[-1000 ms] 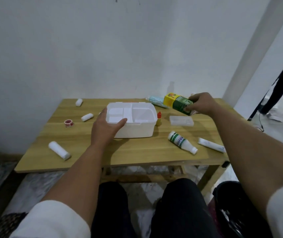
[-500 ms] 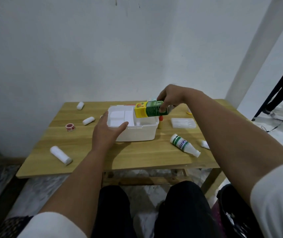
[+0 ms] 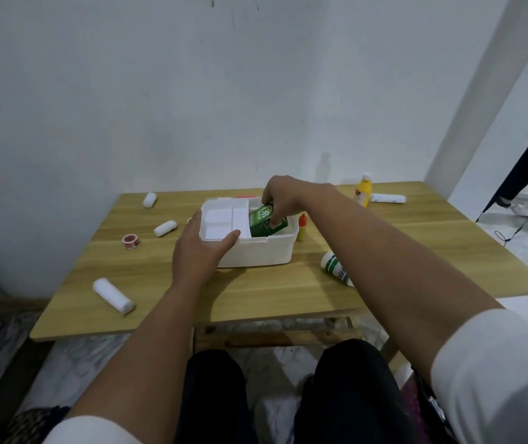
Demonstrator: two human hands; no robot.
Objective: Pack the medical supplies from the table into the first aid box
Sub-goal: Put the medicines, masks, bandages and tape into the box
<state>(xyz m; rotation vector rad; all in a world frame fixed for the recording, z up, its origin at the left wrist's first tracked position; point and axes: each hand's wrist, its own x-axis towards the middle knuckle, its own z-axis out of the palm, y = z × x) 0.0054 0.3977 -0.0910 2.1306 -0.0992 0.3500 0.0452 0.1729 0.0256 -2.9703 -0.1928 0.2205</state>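
The white first aid box [image 3: 261, 253] stands open in the middle of the wooden table [image 3: 416, 251]. My left hand [image 3: 200, 251] grips its near left corner, thumb over the rim. My right hand [image 3: 283, 195] reaches over the box and holds a green carton [image 3: 264, 224], which is tilted down into the right compartment. Loose supplies lie around: three white bandage rolls [image 3: 113, 296] [image 3: 165, 228] [image 3: 149, 200], a red tape roll [image 3: 130, 241], a green-and-white bottle [image 3: 334, 267], a small red-capped dropper [image 3: 301, 227], a yellow bottle [image 3: 363, 190] and a white roll [image 3: 387, 198].
The table stands against a white wall. A white tray insert [image 3: 224, 221] fills the box's left half. My knees [image 3: 288, 395] are under the near table edge. A dark figure's leg [image 3: 525, 161] and cables are on the floor at right.
My right hand carried the green carton from the table's back right over the box and lowered it into the right compartment. My left hand stayed on the box.
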